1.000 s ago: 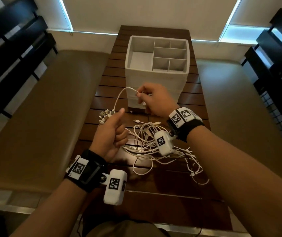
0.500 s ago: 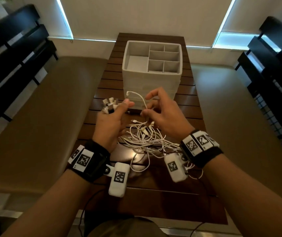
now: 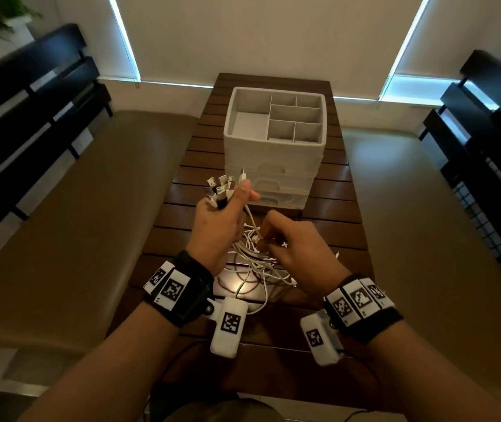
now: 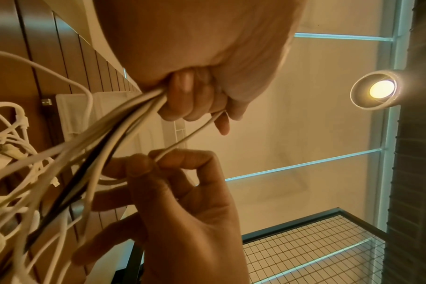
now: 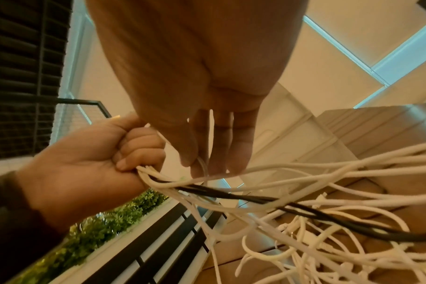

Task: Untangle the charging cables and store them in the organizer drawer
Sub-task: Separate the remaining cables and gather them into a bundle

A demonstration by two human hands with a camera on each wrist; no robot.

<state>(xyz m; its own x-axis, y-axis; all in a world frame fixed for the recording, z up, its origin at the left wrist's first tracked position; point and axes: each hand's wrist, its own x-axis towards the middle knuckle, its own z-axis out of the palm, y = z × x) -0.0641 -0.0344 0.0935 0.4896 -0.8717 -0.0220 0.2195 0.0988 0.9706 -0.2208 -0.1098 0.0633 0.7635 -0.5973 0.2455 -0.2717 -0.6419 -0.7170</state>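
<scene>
The left hand (image 3: pixel 218 226) was clenched round a bundle of cables (image 3: pixel 253 260), their plugs (image 3: pixel 219 187) fanned out above the fist and one more plug pinned upright under the thumb. In the left wrist view the cords left the bottom of the fist together, most white and one black. The right hand (image 3: pixel 299 254), just beside the left, pinched a single white cord between thumb and forefinger, its other fingers loosely curled; that cord ran up to the left fist. Below both hands the rest of the cables hung in a loose tangle onto the surface (image 3: pixel 328 229). Beyond the hands on the same surface stood the white organizer (image 3: pixel 275 156), its drawers closed and its top tray split into compartments.
</scene>
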